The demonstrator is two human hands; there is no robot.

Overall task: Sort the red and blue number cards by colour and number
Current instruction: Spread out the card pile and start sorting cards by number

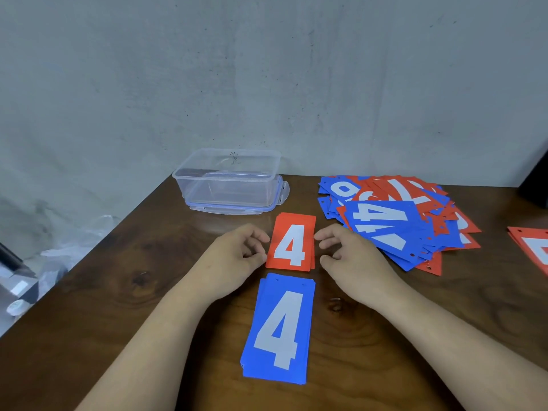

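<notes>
A small stack of red cards [292, 241] showing a white 4 lies on the wooden table [148, 292]. Just below it, nearer me, sits a stack of blue cards [280, 327], also showing a 4. My left hand [237, 252] rests at the red stack's left edge, with loosely curled fingertips touching it. On the other side, my right hand [347, 253] has its index fingertip against the stack's right edge. Neither hand grips a card. A mixed heap of red and blue cards [394, 221] spreads out to the right, a blue 4 on top.
A clear plastic box [228, 182] stands on its lid at the back of the table near the wall. More red cards [533, 247] lie at the far right edge. A dark object [536, 185] sits at the back right. The table's left edge drops to clutter on the floor.
</notes>
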